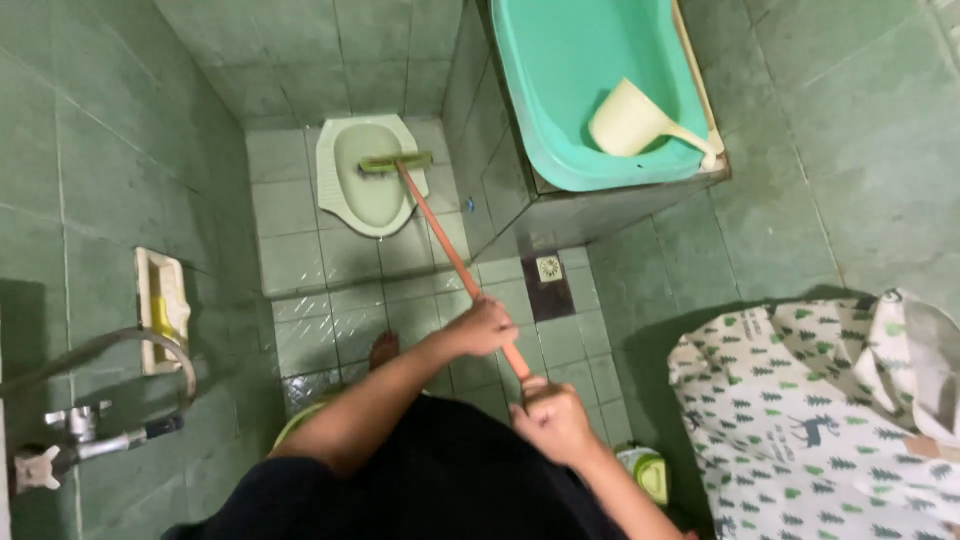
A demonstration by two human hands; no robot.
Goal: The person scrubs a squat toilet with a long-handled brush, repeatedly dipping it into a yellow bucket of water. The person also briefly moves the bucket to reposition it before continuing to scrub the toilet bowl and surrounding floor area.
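Head view, looking down into a green-tiled washroom.

Largest first: tiled floor and walls fill the frame. At 1 o'clock, a turquoise water tub holding a cream plastic dipper, which lies on its side. At 4 o'clock, a white cloth with a green tree print hangs or bunches against the wall. At 12 o'clock, a pale green squat toilet set in a raised step. At 8 o'clock, a metal tap with hose; above it, at 9 o'clock, a wall soap tray. A small floor drain sits near centre.

Long-handled brush: orange pole runs from the hands up to 12 o'clock; green brush head rests across the toilet bowl.

Left hand wrapped closed round the pole mid-length. Right hand clenched round the pole's near end.

Progress, judged: scrubbing of the bowl under way. No foam or visible residue to tell how much remains; floor looks wet in patches.
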